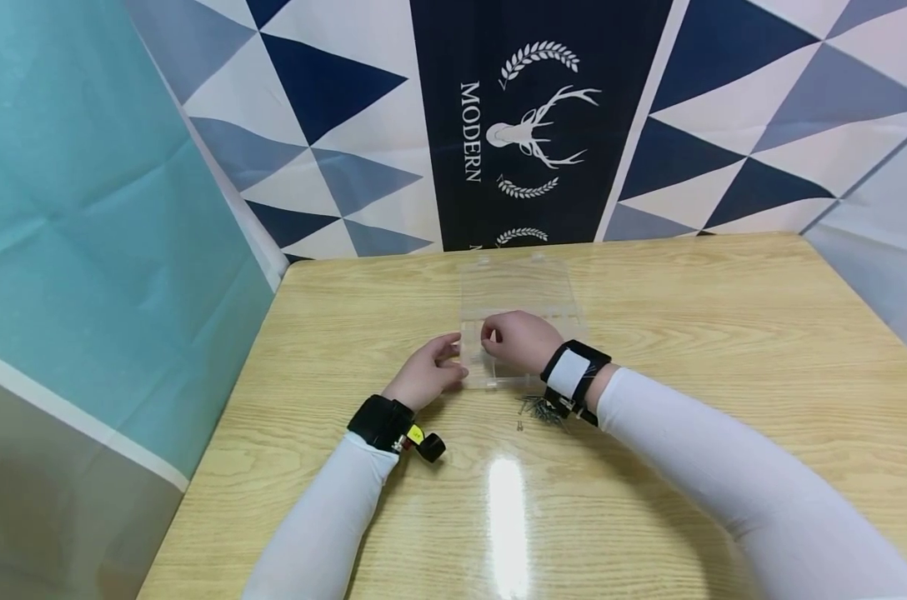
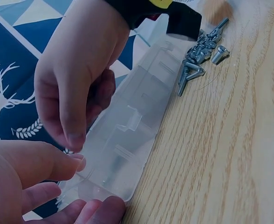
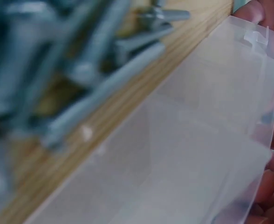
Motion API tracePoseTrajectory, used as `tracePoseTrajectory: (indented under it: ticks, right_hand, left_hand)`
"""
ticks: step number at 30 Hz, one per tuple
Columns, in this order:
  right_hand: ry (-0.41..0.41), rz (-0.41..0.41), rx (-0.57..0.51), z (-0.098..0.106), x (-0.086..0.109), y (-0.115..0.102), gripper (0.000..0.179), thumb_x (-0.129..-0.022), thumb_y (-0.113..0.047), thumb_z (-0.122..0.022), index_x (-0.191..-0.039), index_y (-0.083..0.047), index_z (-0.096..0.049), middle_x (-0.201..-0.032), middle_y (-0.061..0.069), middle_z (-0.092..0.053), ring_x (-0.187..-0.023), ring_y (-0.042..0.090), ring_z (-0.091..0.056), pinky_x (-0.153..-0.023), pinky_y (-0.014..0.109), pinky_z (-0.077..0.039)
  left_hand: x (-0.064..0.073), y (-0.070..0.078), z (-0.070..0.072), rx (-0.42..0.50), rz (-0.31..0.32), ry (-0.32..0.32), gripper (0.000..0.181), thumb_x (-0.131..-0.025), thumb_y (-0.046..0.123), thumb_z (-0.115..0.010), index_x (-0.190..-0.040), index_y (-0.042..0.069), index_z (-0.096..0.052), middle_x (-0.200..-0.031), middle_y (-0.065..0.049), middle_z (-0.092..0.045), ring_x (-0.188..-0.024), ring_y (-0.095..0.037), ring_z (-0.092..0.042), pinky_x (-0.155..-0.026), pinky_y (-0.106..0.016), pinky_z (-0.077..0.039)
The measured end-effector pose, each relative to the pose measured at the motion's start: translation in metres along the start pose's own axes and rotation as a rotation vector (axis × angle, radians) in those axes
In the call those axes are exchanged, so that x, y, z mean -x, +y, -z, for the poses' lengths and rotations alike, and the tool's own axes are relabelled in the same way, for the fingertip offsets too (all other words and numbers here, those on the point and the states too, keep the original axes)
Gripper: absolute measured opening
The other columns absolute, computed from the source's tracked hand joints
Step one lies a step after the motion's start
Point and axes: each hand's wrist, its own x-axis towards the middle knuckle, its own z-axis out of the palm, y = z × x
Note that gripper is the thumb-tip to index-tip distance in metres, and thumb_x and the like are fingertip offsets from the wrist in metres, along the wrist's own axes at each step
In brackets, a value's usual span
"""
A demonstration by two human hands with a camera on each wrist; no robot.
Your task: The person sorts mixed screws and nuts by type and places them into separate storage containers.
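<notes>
A clear plastic box (image 1: 478, 371) with dividers lies on the table, its lid (image 1: 515, 285) laid back toward the wall. At the left end of the box, my left hand (image 1: 428, 371) holds the wall between thumb and bent fingers. Over the left part of the box, my right hand (image 1: 524, 340) points down with thumb and index finger curved together. Whether anything small is between those fingertips I cannot tell. A small pile of metal screws (image 2: 204, 49) lies on the wood close to the box's front side, under the right wrist in the head view.
A separate short screw (image 1: 520, 425) lies just in front of the pile. The wooden table (image 1: 348, 292) reaches back to a patterned wall cloth (image 1: 348, 125). A teal panel (image 1: 108, 208) borders the left side. Black camera straps (image 1: 382, 422) sit on both wrists.
</notes>
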Motion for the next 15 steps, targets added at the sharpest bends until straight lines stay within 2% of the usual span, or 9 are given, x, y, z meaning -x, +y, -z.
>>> tracePoseTrajectory:
  ticks: [3, 10, 15]
  right_hand:
    - [0.024, 0.000, -0.016, 0.004, 0.011, 0.004, 0.013, -0.094, -0.019, -0.060, -0.089, -0.014, -0.070, -0.066, 0.000, -0.059, -0.053, 0.014, -0.048, -0.044, 0.025, -0.036]
    - [0.080, 0.029, -0.001, 0.012, 0.043, 0.013, 0.013, -0.094, -0.023, -0.060, -0.088, -0.015, -0.070, -0.058, -0.003, -0.053, -0.047, 0.011, -0.042, -0.041, 0.024, -0.031]
    - [0.075, 0.034, 0.049, 0.014, 0.073, 0.017, 0.012, -0.093, -0.025, -0.062, -0.085, -0.019, -0.068, -0.055, -0.005, -0.050, -0.044, 0.009, -0.039, -0.039, 0.022, -0.028]
  left_hand:
    - [-0.004, -0.005, -0.001, 0.000, -0.010, 0.006, 0.061, -0.095, -0.001, -0.057, -0.150, -0.001, -0.029, -0.143, -0.025, -0.040, -0.110, -0.028, -0.054, -0.091, -0.043, -0.054]
    - [-0.021, -0.031, -0.002, -0.011, -0.024, 0.034, 0.064, -0.093, 0.004, -0.063, -0.150, 0.007, -0.033, -0.141, -0.017, -0.045, -0.106, -0.021, -0.056, -0.085, -0.035, -0.057]
    - [-0.022, -0.035, -0.003, -0.021, -0.027, 0.040, 0.063, -0.093, 0.003, -0.062, -0.150, 0.007, -0.034, -0.140, -0.016, -0.046, -0.106, -0.020, -0.056, -0.084, -0.032, -0.058]
